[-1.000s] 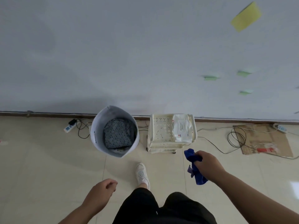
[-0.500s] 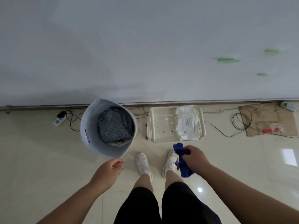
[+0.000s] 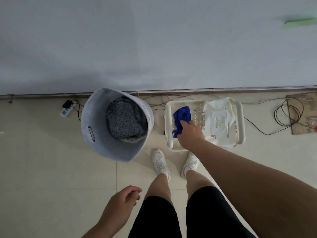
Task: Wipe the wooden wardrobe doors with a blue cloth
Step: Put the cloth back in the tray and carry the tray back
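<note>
Cloth first: the crumpled bright blue cloth (image 3: pixel 181 115) is pinched in my right hand (image 3: pixel 189 134), my fingers curled round its lower end. It hangs over the left half of the white perforated plastic basket (image 3: pixel 169 127) that stands on the pale beige tiled floor (image 3: pixel 42 169). Whether the cloth touches the basket's bottom I cannot tell. In the right half of the same basket lies a white soft pack of wet wipes (image 3: pixel 220 122) with a flip lid on top, just beside my knuckles.

My left hand (image 3: pixel 124 200) hangs low beside my left thigh, fingers loosely curled, holding nothing.

Left of the basket and near it stands a round light grey fabric bin (image 3: pixel 96 134), tilted in this view, with a dark patterned piece of fabric (image 3: pixel 126 121) bundled inside. My white sneakers (image 3: pixel 160 163) are planted just in front of the basket. A white power strip (image 3: pixel 64 111) lies by the skirting left of the bin, and black coiled cables (image 3: pixel 288 114) run along the pale grey wall (image 3: pixel 154 48) to a flat piece of brown cardboard (image 3: pixel 307 117) at the far right
</note>
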`<move>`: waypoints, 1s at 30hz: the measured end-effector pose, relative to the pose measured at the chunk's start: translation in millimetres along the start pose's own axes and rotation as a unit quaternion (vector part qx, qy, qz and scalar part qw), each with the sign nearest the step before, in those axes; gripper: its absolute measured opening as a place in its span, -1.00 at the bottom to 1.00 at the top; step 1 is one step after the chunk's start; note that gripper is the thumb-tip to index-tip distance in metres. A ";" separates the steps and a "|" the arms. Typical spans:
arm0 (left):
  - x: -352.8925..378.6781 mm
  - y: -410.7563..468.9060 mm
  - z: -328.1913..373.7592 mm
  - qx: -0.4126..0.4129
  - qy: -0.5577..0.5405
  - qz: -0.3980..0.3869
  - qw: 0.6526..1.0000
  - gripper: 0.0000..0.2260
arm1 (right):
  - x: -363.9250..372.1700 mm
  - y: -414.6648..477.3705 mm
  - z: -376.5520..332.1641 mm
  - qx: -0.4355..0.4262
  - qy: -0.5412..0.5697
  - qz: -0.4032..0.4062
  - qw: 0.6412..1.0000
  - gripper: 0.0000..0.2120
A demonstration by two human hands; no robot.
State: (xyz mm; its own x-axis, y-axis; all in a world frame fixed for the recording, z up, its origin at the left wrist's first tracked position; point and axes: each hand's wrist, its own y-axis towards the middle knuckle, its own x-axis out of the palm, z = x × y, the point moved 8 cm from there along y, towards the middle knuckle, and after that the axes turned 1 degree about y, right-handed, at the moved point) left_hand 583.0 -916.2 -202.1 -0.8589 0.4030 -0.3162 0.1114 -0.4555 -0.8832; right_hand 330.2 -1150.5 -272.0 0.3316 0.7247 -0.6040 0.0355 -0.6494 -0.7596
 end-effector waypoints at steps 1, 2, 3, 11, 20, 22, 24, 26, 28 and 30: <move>1.4 1.3 1.7 -0.002 -0.001 0.000 1.000 -0.71 | 2.2 1.4 1.2 -0.009 -0.012 -0.002 1.000 -0.61; 3.1 3.0 5.9 -0.001 -0.001 0.001 1.000 -0.72 | 2.1 2.2 1.9 -0.016 -0.016 -0.002 1.000 -0.62; 4.5 5.3 11.4 0.001 -0.002 0.002 1.000 -0.72 | 0.8 2.3 2.9 -0.023 -0.012 -0.004 1.000 -0.61; 8.8 31.0 111.4 0.061 -0.056 0.000 0.997 -0.89 | -71.9 -26.1 70.3 -0.004 0.151 0.071 0.986 -0.69; 21.7 97.7 202.8 0.065 -0.074 0.047 0.994 -0.79 | -119.1 -44.6 211.0 0.156 0.263 0.188 0.933 -0.80; 29.8 109.1 208.9 0.053 -0.079 0.045 0.994 -0.82 | -101.4 -37.7 216.7 0.152 0.294 0.127 0.935 -0.77; 35.0 118.5 209.7 0.038 -0.100 0.054 0.993 -0.87 | -90.1 -31.9 215.1 0.144 0.330 0.097 0.928 -0.70; 36.0 126.2 207.0 0.030 -0.140 0.065 0.988 -0.88 | -86.5 -28.8 211.8 0.148 0.379 0.104 0.908 -0.73; 36.8 130.9 201.8 0.020 -0.183 0.058 0.981 -0.88 | -87.3 -27.6 210.3 0.163 0.430 0.123 0.879 -0.80; 37.7 132.4 196.3 0.008 -0.208 0.042 0.977 -0.89 | -89.5 -28.8 208.4 0.171 0.442 0.120 0.872 -0.82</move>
State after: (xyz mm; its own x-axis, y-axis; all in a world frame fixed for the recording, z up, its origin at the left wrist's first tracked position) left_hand 467.3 -1117.1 -263.0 -0.9762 0.0079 -0.2166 0.1854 -0.4877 -0.8531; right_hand 103.0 -1148.6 -246.3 0.8935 0.0183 -0.4488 -0.3682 -0.5424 -0.7552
